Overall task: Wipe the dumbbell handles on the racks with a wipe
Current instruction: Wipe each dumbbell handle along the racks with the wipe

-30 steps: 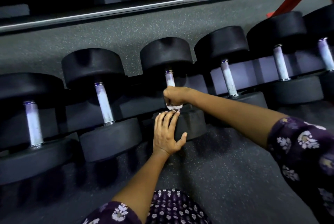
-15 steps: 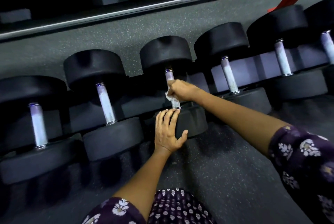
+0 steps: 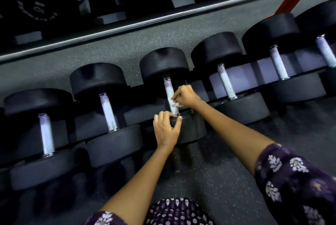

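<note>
R hand [image 3: 184, 96] pinches a crumpled white wipe [image 3: 174, 103] w/ curled fingers, pressing it vs the lower part of the middle dumbbell's handle [image 3: 169, 91]. L hand [image 3: 166, 129] rests on that dumbbell's near weight [image 3: 190, 130], fingers bent over its top edge, thumb spread along the rim. Dumbbell sits in the lower rack row, btwn a neighbour dumbbell [image 3: 107, 112] on the left and another [image 3: 226, 83] on the right. Upper shelf rail [image 3: 127, 24] runs above.
</note>
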